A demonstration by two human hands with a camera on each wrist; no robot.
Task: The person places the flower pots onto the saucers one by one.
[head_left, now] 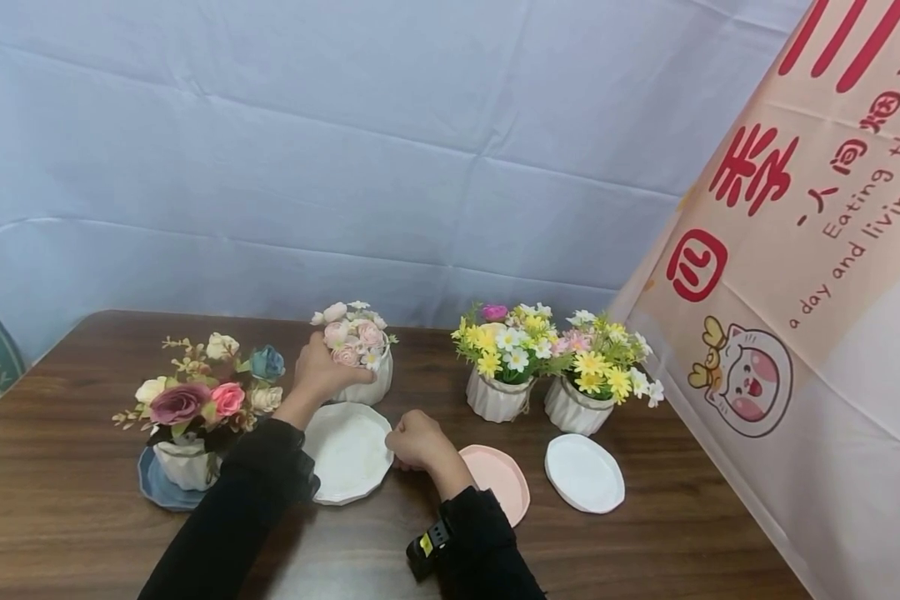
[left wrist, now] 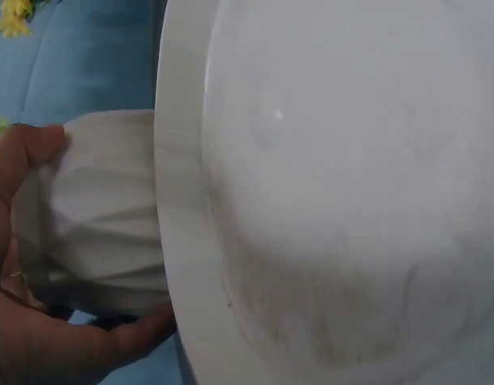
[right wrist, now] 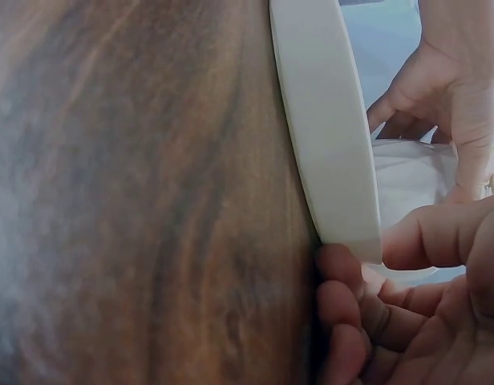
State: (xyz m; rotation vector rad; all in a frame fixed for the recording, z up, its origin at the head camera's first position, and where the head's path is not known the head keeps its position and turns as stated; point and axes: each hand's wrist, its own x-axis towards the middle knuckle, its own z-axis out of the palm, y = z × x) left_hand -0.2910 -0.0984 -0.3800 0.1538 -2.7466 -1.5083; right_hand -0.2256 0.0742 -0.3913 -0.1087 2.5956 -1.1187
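Note:
A white ribbed flower pot (head_left: 379,388) with pale pink and white artificial flowers (head_left: 356,337) is at the back edge of a white plate (head_left: 347,454). My left hand (head_left: 328,373) grips this pot, and the left wrist view has its thumb and fingers spread round the pot's sides (left wrist: 103,212). My right hand (head_left: 420,442) pinches the plate's right rim between thumb and fingers. In the right wrist view those fingers (right wrist: 339,309) curl at the plate's rim (right wrist: 327,128), close over the wooden table.
At left, a pot of mauve, pink and blue flowers (head_left: 187,462) stands on a blue plate (head_left: 153,492). Two pots with yellow flowers (head_left: 501,397) (head_left: 579,408) stand at back right. A pink plate (head_left: 506,483) and a smaller white plate (head_left: 585,473) lie before them on the wooden table (head_left: 645,550).

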